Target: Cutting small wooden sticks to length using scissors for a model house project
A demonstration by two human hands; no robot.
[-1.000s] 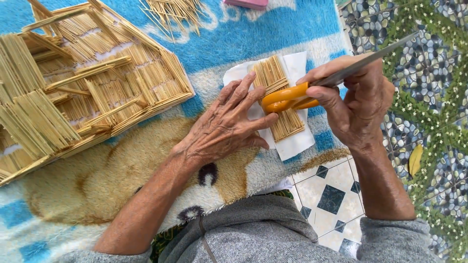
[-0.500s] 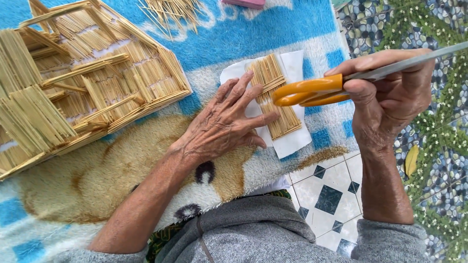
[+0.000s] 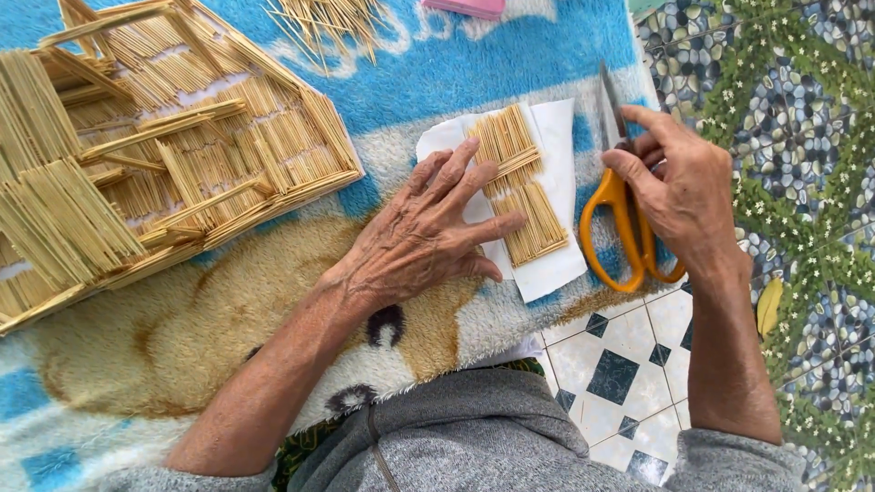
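Pressing flat, fingers spread, left hand (image 3: 419, 241) on white paper (image 3: 556, 155) carrying rows of thin sticks (image 3: 519, 182), laid on a fluffy blue, white and tan blanket (image 3: 474, 64). Right hand (image 3: 679, 196) resting loosely curled on orange-handled scissors (image 3: 620, 228), blades closed and pointing far, just right of the paper. Stick-built model house (image 3: 155, 155) far left; loose sticks (image 3: 337, 18) at far edge. Patterned floor tiles (image 3: 629, 364) near right, pebble paving (image 3: 802, 109) beyond.
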